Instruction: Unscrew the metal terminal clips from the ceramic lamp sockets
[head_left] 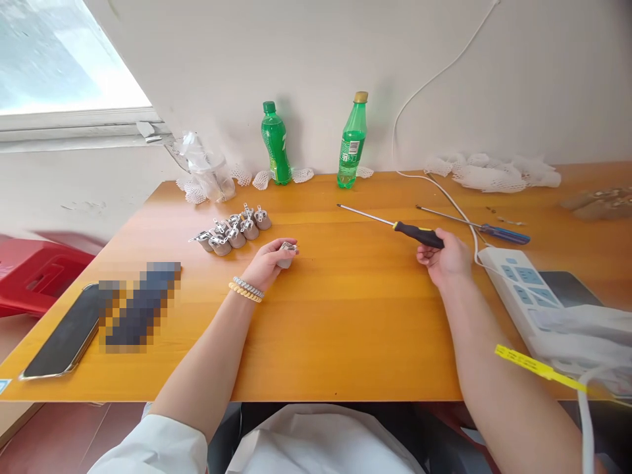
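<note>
My left hand (269, 262) rests on the orange wooden table (345, 316) and grips a small grey lamp socket (287, 253) with a metal top. Two bracelets sit on that wrist. Just beyond it lies a row of several similar grey sockets (234, 232). My right hand (446, 258) holds a black-and-yellow-handled screwdriver (395, 226), its long shaft pointing left and lying low over the table. A second screwdriver (481, 227) with a blue handle lies behind my right hand.
Two green bottles (275, 143) (352, 141) stand by the wall. A white power strip (518, 286) and cable lie at right, a phone (64, 339) at left. White foam netting (494, 172) sits at back right, a plastic bag (207, 168) at back left, a red stool (34, 276) beside the table.
</note>
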{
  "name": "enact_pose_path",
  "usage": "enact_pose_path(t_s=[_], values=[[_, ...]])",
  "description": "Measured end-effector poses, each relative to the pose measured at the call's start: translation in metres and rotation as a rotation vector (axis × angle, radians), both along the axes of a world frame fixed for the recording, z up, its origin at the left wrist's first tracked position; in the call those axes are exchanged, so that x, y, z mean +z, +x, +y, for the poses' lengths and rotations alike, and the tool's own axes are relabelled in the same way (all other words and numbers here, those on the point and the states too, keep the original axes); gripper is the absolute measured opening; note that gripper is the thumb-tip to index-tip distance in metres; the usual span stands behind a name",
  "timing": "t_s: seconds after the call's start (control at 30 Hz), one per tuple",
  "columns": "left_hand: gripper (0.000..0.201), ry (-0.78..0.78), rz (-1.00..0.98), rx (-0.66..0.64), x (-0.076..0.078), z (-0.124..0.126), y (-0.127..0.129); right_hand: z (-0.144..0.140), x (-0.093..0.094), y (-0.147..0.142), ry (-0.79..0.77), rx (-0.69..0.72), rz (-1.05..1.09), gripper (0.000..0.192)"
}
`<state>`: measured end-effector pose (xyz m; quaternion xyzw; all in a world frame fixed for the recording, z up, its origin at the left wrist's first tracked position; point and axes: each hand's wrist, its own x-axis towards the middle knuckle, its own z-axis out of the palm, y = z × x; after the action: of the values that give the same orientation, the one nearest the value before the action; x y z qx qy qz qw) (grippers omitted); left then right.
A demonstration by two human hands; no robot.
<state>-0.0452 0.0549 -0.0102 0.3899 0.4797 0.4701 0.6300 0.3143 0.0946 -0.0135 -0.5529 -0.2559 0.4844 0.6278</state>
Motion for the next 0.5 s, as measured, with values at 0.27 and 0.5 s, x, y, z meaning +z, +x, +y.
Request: enact_pose_path(t_s=[0.27, 0.5], values=[[0.043, 0.302, 0.803, 0.366, -0.015, 0.006, 0.0, 0.001, -0.005, -0.005, -0.019, -0.004, -0.118, 0.014], [0.041, 0.229, 1.031, 0.404, -0.014, 0.009, 0.0, 0.0, -0.003, -0.011, -0.008, -0.008, -0.156, 0.006]])
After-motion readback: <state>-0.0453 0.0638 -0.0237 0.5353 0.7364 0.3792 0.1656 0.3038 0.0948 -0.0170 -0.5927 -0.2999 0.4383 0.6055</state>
